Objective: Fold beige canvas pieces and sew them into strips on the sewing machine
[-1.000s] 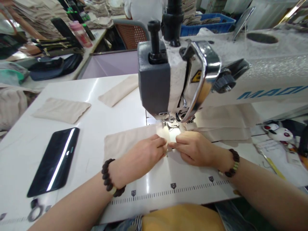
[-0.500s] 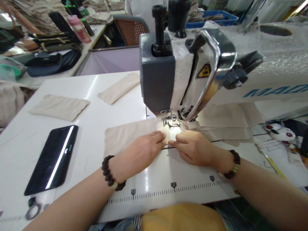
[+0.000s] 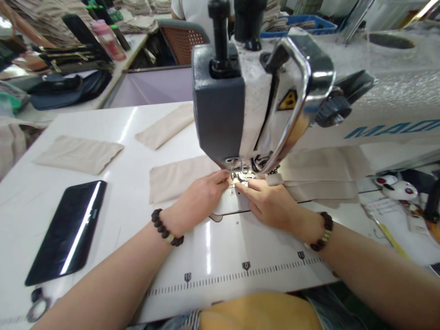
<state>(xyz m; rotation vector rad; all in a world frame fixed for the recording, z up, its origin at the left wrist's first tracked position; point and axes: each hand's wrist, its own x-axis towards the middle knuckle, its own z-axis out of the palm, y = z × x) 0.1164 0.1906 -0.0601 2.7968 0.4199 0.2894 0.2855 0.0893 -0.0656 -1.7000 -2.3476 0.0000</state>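
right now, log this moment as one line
left hand: on beige cloth | right hand: close to presser foot | sewing machine: over cloth's end | black phone: flat on table

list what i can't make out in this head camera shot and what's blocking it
All in the head view:
- Right end of the beige cloth: hidden by the left hand and the sewing machine.
- Needle: too small to pick out among the bright metal parts.
- Blue lettering: cut off by the right edge.
- Writing on the paper: too small and blurred.
- Person in white: cut off by the top edge.
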